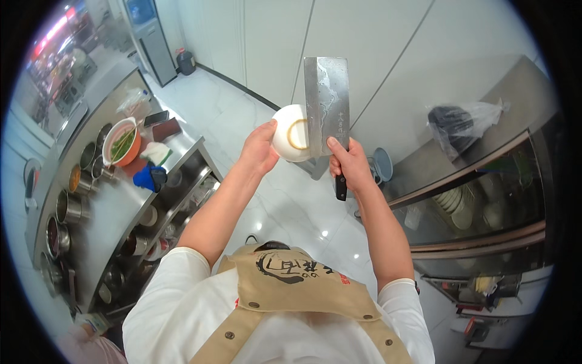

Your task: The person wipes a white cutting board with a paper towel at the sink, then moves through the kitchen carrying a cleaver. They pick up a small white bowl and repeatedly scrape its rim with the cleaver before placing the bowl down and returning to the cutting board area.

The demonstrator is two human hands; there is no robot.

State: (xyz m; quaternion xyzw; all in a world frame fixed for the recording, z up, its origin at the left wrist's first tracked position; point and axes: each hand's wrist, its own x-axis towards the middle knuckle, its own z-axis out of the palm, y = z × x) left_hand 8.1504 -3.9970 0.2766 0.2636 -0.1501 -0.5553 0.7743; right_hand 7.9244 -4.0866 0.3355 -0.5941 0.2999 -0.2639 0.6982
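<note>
My left hand (pixel 260 148) grips the rim of a white bowl (pixel 286 120), turned so its underside and brown unglazed foot ring face me. In my right hand (pixel 350 161) is a Chinese cleaver (pixel 328 100), held upright by its black handle (pixel 341 187). My thumb presses on the lower part of the blade. The wide steel blade bears engraved characters and wet-looking streaks, and it covers the right part of the bowl. Its edge side lies over the foot ring; whether the two touch I cannot tell. Both hands are in mid-air above the tiled floor.
On the left, a steel counter (pixel 102 218) carries several metal pots (pixel 68 207), an orange bowl of greens (pixel 125 141), a phone (pixel 156 118) and a blue cloth item (pixel 150 177). At right, a plastic bag (pixel 464 123) lies on a steel-topped cabinet (pixel 500 91). A person's sleeve (pixel 93 343) shows lower left.
</note>
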